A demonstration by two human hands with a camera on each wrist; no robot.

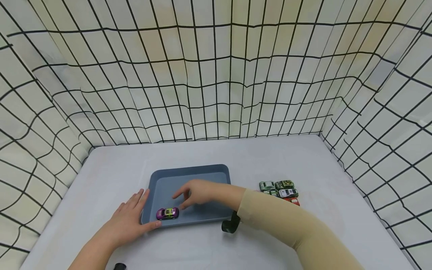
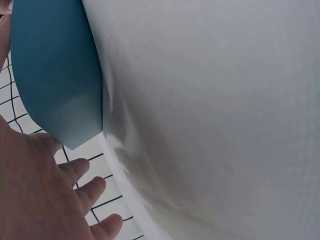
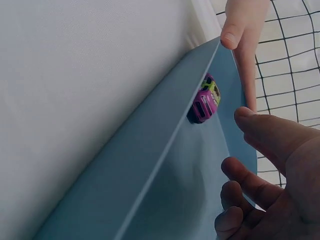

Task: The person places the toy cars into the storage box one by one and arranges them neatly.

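The right hand [image 1: 197, 192] hovers loose and wide over the purple toy car [image 1: 167, 213] in the blue tray [image 1: 189, 170]. The left hand [image 1: 129, 221] rests flat, bracing the tray's corner. Best to keep that brace firm and lift the right hand straight up, clear of the car.

Staged recording booth: grid-patterned curtain [image 1: 216, 75] enclosing white table [image 1: 303, 157].

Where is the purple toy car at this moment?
In the head view, the purple toy car sits inside the blue tray, in its near-left corner, between the left hand on the tray's edge and the right hand just beside it.
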